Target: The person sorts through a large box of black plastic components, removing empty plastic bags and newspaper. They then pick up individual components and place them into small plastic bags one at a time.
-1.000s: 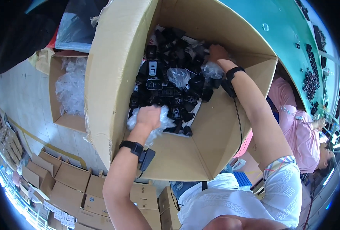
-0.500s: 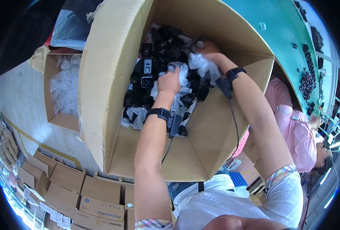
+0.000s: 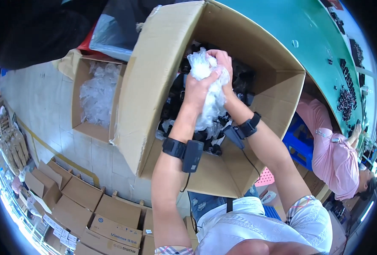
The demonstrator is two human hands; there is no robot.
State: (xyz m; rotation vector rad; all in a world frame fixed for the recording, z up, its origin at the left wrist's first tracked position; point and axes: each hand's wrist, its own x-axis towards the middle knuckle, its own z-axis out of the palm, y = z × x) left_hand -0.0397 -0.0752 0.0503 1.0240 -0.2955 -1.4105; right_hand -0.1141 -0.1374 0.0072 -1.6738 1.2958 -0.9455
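Wrist straps, black, two: the left one (image 3: 173, 147) and the right one (image 3: 250, 123), each with a small black case and a cable.

Left hand (image 3: 196, 91): over the middle of the large box, fingers and thumb closed round a bunch of clear plastic bags. Half a second ago it held a bunch by itself; now it meets the other hand.

Right hand (image 3: 223, 70): curled round the far right side of the same bunch. Earlier it was over at the right of the box with its own crumpled bag; now it has come in beside the left.

Clear plastic bags (image 3: 214, 102): one crumpled bundle between both hands, above the black parts, fuller than what either hand held before.

Loose plastic bag (image 3: 167, 125): left of the left wrist, on the parts, as earlier.

Black plastic parts (image 3: 243, 80): loose heap in the box, partly hidden by hands and bundle.

Large cardboard box (image 3: 156, 76): open, tall-walled, around the heap.

Smaller cardboard box (image 3: 92, 130): on the floor to the left, holding more crumpled clear film (image 3: 98, 95).

Blue stool (image 3: 299, 144): right of the large box.

Green table (image 3: 277, 34): beyond, to the right.

Person in pink (image 3: 335, 159): beside the table.
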